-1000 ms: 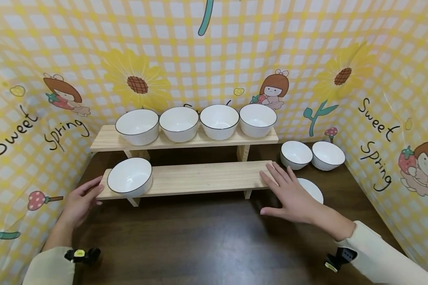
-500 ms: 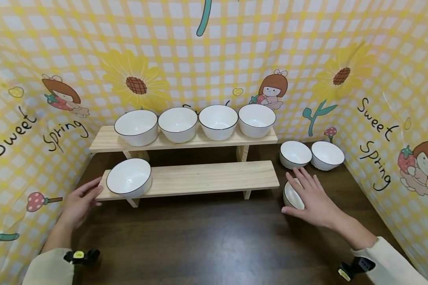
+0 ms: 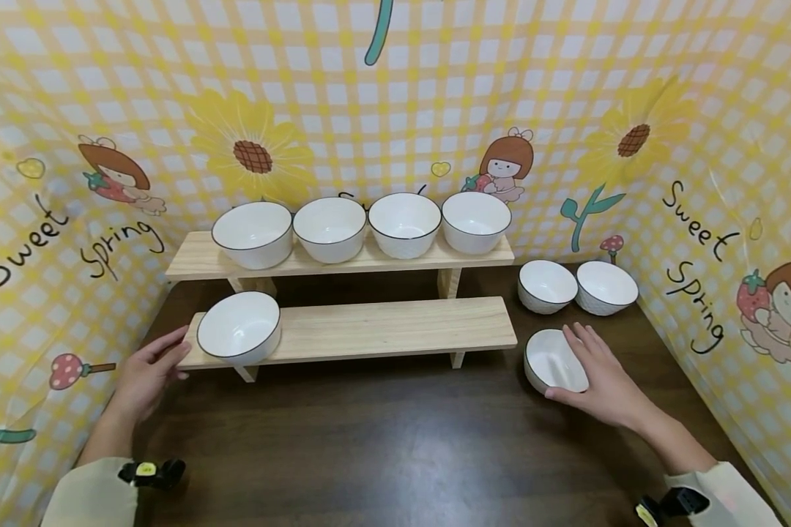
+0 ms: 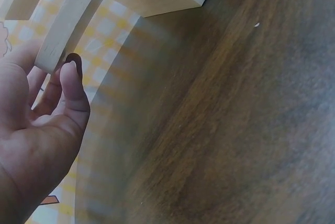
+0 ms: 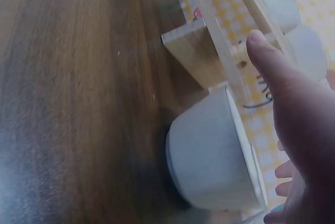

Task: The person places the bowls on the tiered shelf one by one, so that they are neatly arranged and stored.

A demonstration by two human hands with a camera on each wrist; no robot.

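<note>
My left hand [image 3: 146, 375] is at the left end of the two-tier wooden shelf [image 3: 382, 328], gripping the lower board between thumb and fingers; the left wrist view shows the board end [image 4: 55, 51] there. Fairly straight fingers of my right hand [image 3: 605, 382] reach over the right side of a white bowl [image 3: 546, 360] with a dark rim, standing upright on the table. The right wrist view has the thumb above this bowl [image 5: 209, 153], apart from its wall. On the lower board's left end sits one larger white bowl [image 3: 239, 328].
Several white bowls [image 3: 405, 225] line the upper board [image 3: 198, 256]. Behind the right hand, two smaller textured bowls [image 3: 547, 287] stand side by side on the dark wooden table [image 3: 343, 446]. A yellow checked cloth [image 3: 369, 110] encloses the back and sides.
My right hand has moved right, from the lower board's right end to the bowl beside the shelf, uncovering more of that bowl. The left hand keeps its place.
</note>
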